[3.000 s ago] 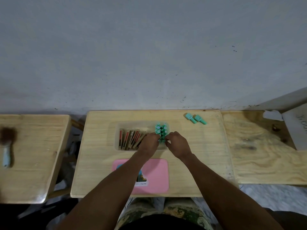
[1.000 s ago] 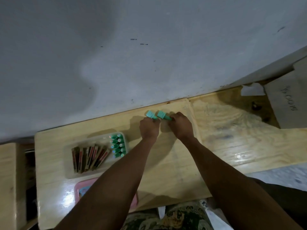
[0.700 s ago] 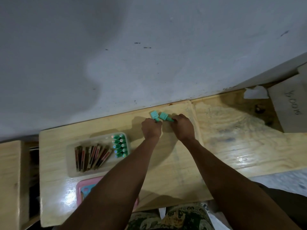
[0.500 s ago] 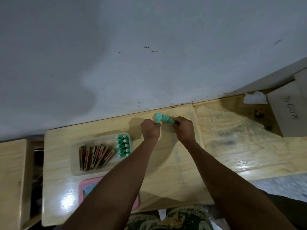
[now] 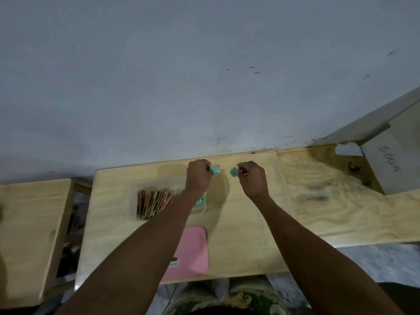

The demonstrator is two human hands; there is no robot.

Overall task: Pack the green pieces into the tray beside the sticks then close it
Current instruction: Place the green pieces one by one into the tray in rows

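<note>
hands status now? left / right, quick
Left hand: pinching a green piece.
Right hand: pinching the other green piece.

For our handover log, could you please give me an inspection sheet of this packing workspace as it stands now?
Surface: pale wooden table, glossy, with a plywood board butting its right side.
Job's things: clear tray holds sticks on its left side and packed green pieces on its right, mostly hidden by the left forearm. The pink lid lies off the tray, near the table's front edge.
Clutter: white scrap and grey board with writing, far right.
Hands: left hand pinches the left green piece. Right hand pinches the right green piece. The two pieces are apart.
Cables: nothing seen on the tables.
Surroundings: grey wall behind, second wooden table on the left.
</note>
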